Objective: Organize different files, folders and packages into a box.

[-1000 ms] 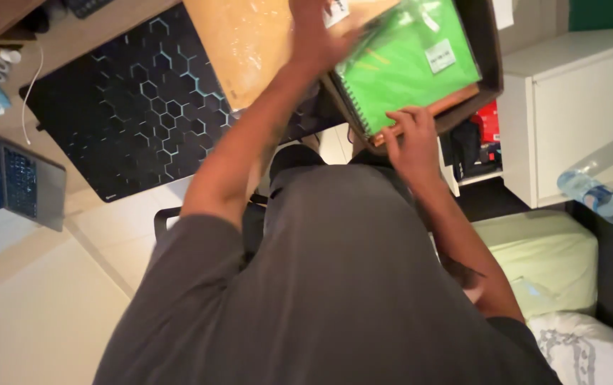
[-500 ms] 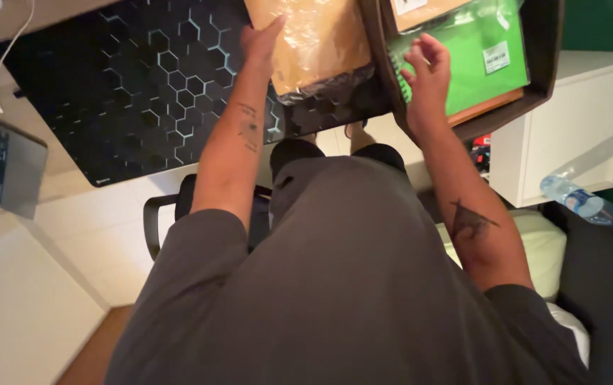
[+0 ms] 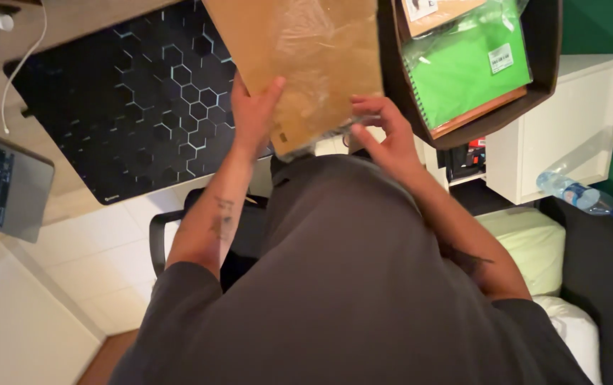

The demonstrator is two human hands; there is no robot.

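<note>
A loose, plain dark-grey T-shirt (image 3: 349,285) with short sleeves is worn, the fabric falling in soft folds across the torso. Both forearms are left bare below the sleeves. A small dark tattoo (image 3: 222,217) is seen on the left forearm, and another dark, angular tattoo (image 3: 467,261) is seen on the right forearm.

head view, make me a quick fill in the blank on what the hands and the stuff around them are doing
1. Both hands hold a brown parcel wrapped in clear ____.
2. The left hand grips the parcel's left edge, above a black desk mat patterned with ____.
3. The right hand pinches the parcel's lower ____ corner.
4. The dark tray to the right holds a spiral notebook coloured ____.

Missing words: plastic; hexagons; right; green
</note>
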